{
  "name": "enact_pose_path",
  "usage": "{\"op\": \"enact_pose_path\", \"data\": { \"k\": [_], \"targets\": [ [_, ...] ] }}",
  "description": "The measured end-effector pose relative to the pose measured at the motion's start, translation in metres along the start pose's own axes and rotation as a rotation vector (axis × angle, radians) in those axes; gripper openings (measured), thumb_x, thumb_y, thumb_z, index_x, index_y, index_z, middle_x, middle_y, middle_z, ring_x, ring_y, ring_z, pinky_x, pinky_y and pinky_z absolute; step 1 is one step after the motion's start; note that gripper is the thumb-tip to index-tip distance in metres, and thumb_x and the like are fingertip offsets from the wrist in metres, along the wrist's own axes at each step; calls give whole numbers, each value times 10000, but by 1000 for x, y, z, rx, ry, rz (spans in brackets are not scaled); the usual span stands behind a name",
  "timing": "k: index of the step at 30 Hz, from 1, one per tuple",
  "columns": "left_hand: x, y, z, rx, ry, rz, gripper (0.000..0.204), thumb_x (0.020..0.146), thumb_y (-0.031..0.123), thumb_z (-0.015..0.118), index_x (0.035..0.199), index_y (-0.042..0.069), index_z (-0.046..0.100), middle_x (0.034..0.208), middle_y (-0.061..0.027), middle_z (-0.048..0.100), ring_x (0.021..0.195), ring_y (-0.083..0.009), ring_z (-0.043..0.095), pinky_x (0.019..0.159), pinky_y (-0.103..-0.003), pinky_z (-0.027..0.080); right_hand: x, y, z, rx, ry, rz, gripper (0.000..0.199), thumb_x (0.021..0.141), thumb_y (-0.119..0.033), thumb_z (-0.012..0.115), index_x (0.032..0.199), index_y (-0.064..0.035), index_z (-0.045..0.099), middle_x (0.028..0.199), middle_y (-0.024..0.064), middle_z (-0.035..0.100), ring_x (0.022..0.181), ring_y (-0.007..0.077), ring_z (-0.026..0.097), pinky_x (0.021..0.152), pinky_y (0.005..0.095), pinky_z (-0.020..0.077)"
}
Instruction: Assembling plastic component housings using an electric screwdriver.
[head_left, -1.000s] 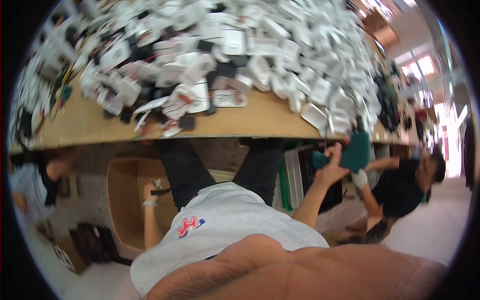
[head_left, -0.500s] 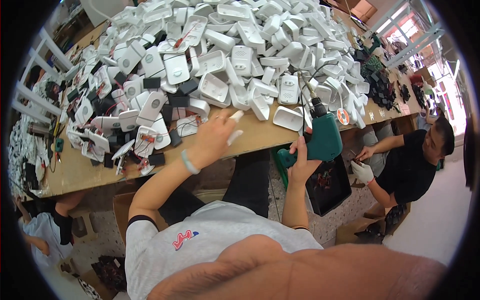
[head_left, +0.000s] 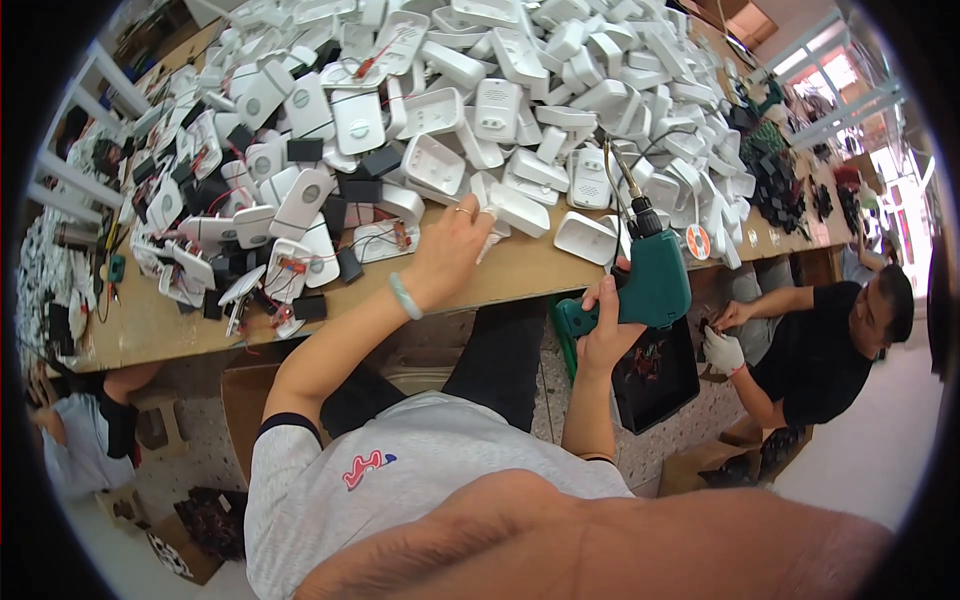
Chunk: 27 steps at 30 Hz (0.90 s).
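My left hand point(head_left: 452, 252), with white covers on some fingertips, reaches over the table's front edge. Its thumb and fingers close on the near end of a white plastic shell point(head_left: 520, 210) at the front of the heap. In my right hand point(head_left: 608, 335) is a green soldering gun point(head_left: 655, 282), gripped by its handle, its metal tip pointing up and away. A hollow white shell point(head_left: 584, 237) lies between the left hand and the gun. Left of my left hand, a small circuit board point(head_left: 400, 235) with wires lies beside black blocks point(head_left: 348, 264).
A large heap of white shells point(head_left: 500, 110) covers the tabletop. Wired white covers point(head_left: 300, 200) crowd the left. A solder reel point(head_left: 697, 242) with an orange label stands right of the gun. Below is a black tray point(head_left: 660, 385). A co-worker point(head_left: 825, 345) sits at right.
My left hand has moved right and forward and closed on a shell, which now lies more slanted. My right hand keeps hold of the soldering gun, nearly still.
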<state>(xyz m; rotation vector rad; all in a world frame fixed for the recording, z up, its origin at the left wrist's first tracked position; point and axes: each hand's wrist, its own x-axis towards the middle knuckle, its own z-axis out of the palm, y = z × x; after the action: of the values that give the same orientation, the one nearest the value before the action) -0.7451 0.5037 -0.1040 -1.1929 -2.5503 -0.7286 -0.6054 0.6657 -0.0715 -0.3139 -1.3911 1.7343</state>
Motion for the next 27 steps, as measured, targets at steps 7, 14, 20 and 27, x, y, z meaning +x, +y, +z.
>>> {"op": "enact_pose_path", "data": {
  "k": [7,14,20,27],
  "targets": [
    [14,3,3,-66,-117,-140,186,862,77,560,1043,59,519,1012,-272,525,804,-443,640,686,-489,550,-3,2,-3,-44,-18,23,310,911,27,575,1213,25,504,1141,122,576,593,106,493,544,258,427],
    [26,-18,-11,-316,-30,-148,245,812,47,682,1001,-25,543,890,-266,571,760,-442,586,670,-480,468,-11,-12,-3,6,-53,-29,338,908,41,565,1235,28,480,1162,126,573,596,109,500,542,261,434],
    [-7,21,-36,-256,75,-172,220,853,42,658,1021,-26,533,1062,-278,513,899,-457,586,760,-488,491,-11,-17,-16,36,-42,-24,329,914,31,566,1233,25,482,1152,121,573,603,111,502,546,264,435],
    [-101,-16,-61,293,-55,437,122,864,101,591,945,10,600,1328,-268,476,1116,-332,591,709,-327,580,-33,-6,-24,39,-97,58,344,911,32,572,1243,16,486,1147,119,574,604,113,503,549,260,446]
  ]
}}
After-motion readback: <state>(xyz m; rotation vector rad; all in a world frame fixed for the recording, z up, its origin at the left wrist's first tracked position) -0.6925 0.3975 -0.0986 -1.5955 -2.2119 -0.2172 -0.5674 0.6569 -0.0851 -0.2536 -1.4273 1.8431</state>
